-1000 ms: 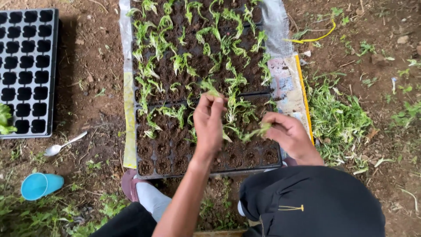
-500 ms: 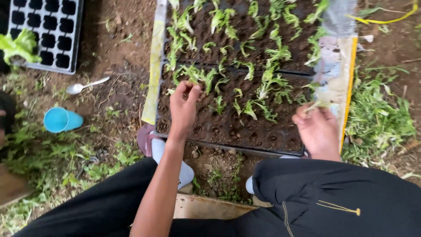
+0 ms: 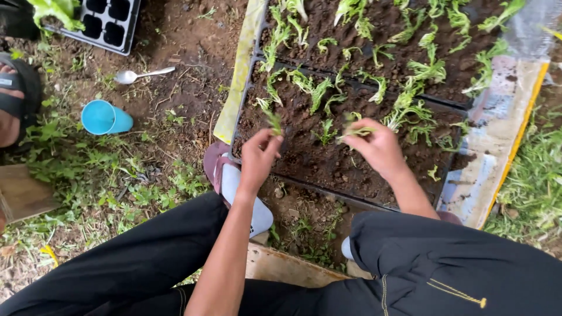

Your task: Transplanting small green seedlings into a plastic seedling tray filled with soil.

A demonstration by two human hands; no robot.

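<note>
- Pinching a small seedling [image 3: 273, 120] with left hand [image 3: 258, 157] fingers closed, above the soil-filled tray [image 3: 328, 169].
- Gripping green seedlings [image 3: 355, 130] in right hand [image 3: 377, 149], fingers clamped.

The left hand [image 3: 257, 157] pinches a small green seedling [image 3: 273, 120] between thumb and fingertips, over the near-left part of a black seedling tray [image 3: 246, 105] filled with dark soil. The right hand [image 3: 377, 149] grips a second seedling [image 3: 354, 130] just right of the first, its leaves pointing left toward the left hand. Planted seedlings stand beyond both grips. Well left of the left grip, a blue cup [image 3: 105, 117] lies on its side on the ground, a white spoon [image 3: 140, 75] beyond it.
</note>
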